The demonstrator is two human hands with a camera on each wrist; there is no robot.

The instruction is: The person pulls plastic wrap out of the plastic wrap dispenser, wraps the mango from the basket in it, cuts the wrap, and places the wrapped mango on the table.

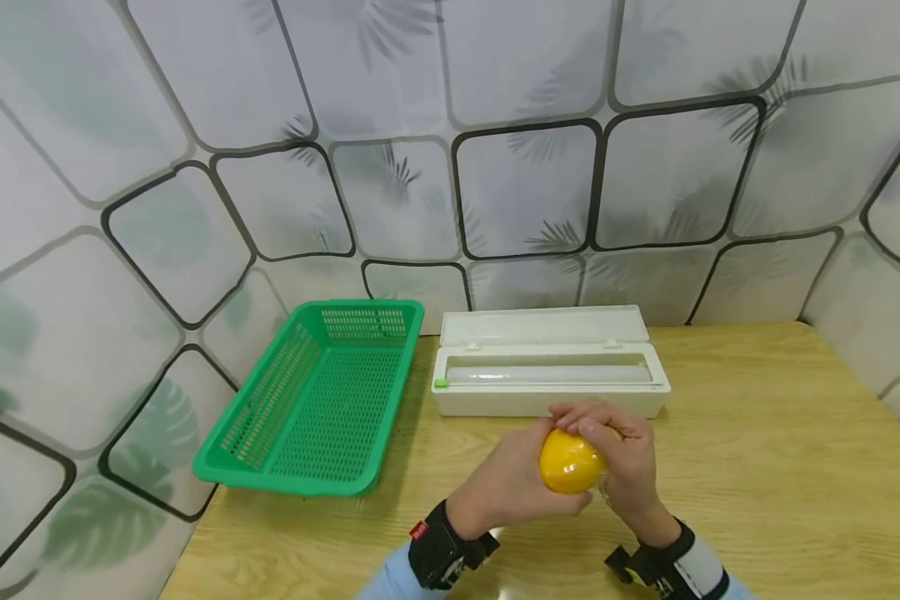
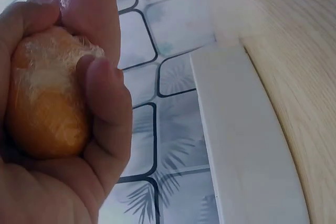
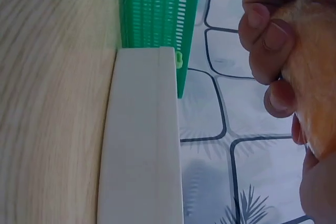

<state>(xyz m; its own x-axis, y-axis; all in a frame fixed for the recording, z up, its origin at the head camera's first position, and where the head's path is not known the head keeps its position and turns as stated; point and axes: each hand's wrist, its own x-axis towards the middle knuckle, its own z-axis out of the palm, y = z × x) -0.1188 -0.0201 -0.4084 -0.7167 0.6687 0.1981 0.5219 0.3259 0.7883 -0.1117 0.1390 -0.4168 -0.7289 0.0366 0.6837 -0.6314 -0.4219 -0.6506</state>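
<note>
Both hands hold a rounded orange-yellow fruit (image 1: 570,462) above the table, in front of the white dispenser box. Clear cling film (image 2: 58,69) covers the fruit, bunched and wrinkled near its top in the left wrist view. My left hand (image 1: 506,479) cups it from the left, with fingers and thumb curled round. From the right and above, my right hand (image 1: 630,458) grips the fruit, its fingertips pressed against the wrapped surface in the right wrist view. A loose bit of film shows beneath the right hand. The far side of the fruit is hidden by the fingers.
Just beyond the hands stands the white cling film dispenser (image 1: 547,403), lid (image 1: 543,325) raised, with a film roll (image 1: 547,374) inside and a small green cutter (image 1: 441,383) at its left. A green plastic basket (image 1: 285,482) sits to the left on the wooden table (image 1: 780,433).
</note>
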